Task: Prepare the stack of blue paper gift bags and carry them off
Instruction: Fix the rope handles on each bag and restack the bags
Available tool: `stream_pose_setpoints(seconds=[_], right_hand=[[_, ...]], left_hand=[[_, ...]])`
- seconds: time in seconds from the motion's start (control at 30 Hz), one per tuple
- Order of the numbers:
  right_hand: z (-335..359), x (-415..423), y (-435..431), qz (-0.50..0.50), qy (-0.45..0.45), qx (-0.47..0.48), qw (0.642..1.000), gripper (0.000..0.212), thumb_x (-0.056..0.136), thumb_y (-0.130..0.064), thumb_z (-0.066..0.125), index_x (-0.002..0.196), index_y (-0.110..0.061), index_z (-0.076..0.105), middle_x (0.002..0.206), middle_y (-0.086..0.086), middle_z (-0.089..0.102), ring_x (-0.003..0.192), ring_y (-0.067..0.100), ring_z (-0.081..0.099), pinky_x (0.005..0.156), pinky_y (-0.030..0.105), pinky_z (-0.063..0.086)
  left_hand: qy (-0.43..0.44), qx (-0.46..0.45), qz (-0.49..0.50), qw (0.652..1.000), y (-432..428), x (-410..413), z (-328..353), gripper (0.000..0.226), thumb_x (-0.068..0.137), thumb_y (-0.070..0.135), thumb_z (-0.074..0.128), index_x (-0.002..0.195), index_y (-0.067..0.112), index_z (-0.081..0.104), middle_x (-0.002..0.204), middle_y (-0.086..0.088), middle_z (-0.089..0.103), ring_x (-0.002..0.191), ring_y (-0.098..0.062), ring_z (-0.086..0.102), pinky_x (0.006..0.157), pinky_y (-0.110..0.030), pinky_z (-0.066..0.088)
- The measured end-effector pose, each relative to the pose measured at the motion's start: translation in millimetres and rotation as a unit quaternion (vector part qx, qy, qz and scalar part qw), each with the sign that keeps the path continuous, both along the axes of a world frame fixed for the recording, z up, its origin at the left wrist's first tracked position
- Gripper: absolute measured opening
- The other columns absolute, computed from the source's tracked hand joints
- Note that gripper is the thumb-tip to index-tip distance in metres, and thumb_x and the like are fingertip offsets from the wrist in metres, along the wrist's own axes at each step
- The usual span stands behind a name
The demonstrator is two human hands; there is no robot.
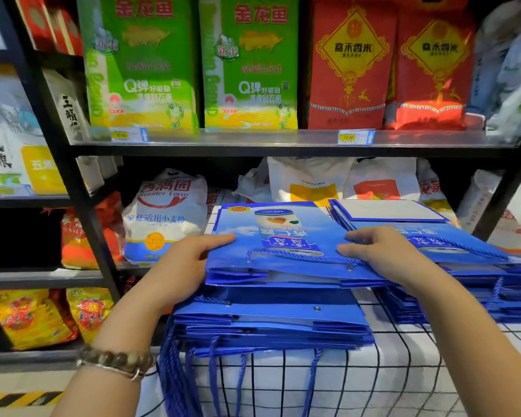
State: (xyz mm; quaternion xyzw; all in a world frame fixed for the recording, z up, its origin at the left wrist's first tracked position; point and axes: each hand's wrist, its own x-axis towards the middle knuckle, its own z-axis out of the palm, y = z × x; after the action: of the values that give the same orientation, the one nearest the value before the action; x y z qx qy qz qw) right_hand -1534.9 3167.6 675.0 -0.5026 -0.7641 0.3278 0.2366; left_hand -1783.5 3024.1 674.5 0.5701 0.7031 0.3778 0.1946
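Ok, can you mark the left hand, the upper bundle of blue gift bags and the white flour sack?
left hand (187,263): head view, back of the hand.
upper bundle of blue gift bags (283,236): head view, printed top face.
white flour sack (163,215): head view, printed front.
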Motion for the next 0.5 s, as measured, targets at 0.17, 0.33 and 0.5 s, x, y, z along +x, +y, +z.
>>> stream_pose_setpoints(seconds=[0.17,0.33,0.5], right_hand=[[23,24,13,-0.016,0.032,0.074,0.997,0.049,0.082,-0.029,0.067,0.127,-0.012,0.056,0.133,0.004,0.054,0.121,0.021,0.049,0.102,0.037,0.038],[50,86,35,-0.055,0.027,0.108,0.992,0.045,0.084,-0.022,0.065,0.126,-0.009,0.056,0.119,0.004,0.057,0.11,0.016,0.051,0.086,0.027,0.035],[48,159,63,-0.116,-0.01,0.102,0.988,0.039,0.082,-0.015,0.067,0.121,-0.008,0.06,0.121,0.012,0.06,0.102,0.017,0.051,0.085,0.029,0.034]], left_hand=[[0.064,0.06,-0.012,0.996,19,16,30,0.045,0.088,0.007,0.059,0.131,0.019,0.053,0.126,0.007,0.057,0.117,-0.007,0.052,0.089,-0.017,0.04],[0.172,0.068,-0.065,0.981,71,70,48,0.037,0.091,0.02,0.057,0.128,0.022,0.057,0.132,-0.008,0.056,0.122,-0.025,0.051,0.097,-0.036,0.043],[0.221,0.034,-0.168,0.96,132,137,28,0.026,0.089,0.019,0.058,0.113,0.011,0.06,0.118,-0.015,0.062,0.108,-0.032,0.056,0.086,-0.042,0.047]])
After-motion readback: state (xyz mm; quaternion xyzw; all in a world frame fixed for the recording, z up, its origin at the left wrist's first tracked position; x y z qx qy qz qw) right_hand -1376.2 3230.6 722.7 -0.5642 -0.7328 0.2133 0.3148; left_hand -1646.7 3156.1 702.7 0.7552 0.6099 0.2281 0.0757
